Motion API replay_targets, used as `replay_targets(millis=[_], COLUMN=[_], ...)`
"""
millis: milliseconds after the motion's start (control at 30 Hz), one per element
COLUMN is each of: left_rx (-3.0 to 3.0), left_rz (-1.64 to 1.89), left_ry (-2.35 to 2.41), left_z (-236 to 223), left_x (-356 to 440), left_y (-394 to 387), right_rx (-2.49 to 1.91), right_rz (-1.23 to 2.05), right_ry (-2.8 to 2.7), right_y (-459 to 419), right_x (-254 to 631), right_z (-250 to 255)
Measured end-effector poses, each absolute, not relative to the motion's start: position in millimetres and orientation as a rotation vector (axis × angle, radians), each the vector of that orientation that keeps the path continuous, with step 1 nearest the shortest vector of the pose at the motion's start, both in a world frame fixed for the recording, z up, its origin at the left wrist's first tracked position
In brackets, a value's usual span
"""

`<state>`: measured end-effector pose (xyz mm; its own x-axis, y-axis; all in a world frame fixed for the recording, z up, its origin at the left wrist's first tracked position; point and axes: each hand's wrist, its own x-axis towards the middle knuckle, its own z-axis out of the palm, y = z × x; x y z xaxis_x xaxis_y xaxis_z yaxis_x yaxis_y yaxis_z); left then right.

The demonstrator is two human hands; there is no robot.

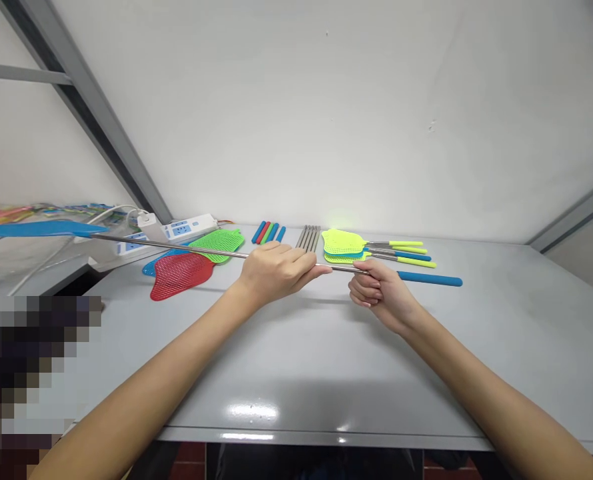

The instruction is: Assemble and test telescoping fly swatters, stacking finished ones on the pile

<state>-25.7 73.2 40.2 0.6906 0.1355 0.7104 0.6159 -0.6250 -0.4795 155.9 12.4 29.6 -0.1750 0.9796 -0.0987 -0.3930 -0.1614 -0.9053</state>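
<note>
Both my hands grip a long fly swatter with a thin metal telescopic rod [176,246], held level above the table. Its blue head [36,229] points left, seen nearly edge-on, and its blue handle [429,278] sticks out to the right. Around the middle of the rod my left hand [280,270] is closed. My right hand [376,290] is closed on the rod just left of the handle. Behind them lie a red swatter head [181,275], a green one [221,245] and a partly covered blue one [149,267].
On the grey table [326,360], several coloured handles [269,232] and metal rods [308,238] lie in rows near the wall. Assembled swatters with yellow heads [344,241] are stacked beside them. White power strips [189,227] with cables stand at left. A pixelated area covers the lower left.
</note>
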Motion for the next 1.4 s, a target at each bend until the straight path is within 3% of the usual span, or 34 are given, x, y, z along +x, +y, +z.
replay_targets(millis=[833, 1400], left_rx=[-2.106, -2.086], left_rz=[-0.864, -0.904], left_ry=[-0.454, -0.462], left_z=[52, 58], left_x=[-39, -37], left_y=[79, 71], right_rx=[-0.899, -0.906], right_rz=[1.595, 1.43], right_ry=[-0.893, -0.965], right_y=[6, 0], right_x=[165, 170], right_z=[41, 47])
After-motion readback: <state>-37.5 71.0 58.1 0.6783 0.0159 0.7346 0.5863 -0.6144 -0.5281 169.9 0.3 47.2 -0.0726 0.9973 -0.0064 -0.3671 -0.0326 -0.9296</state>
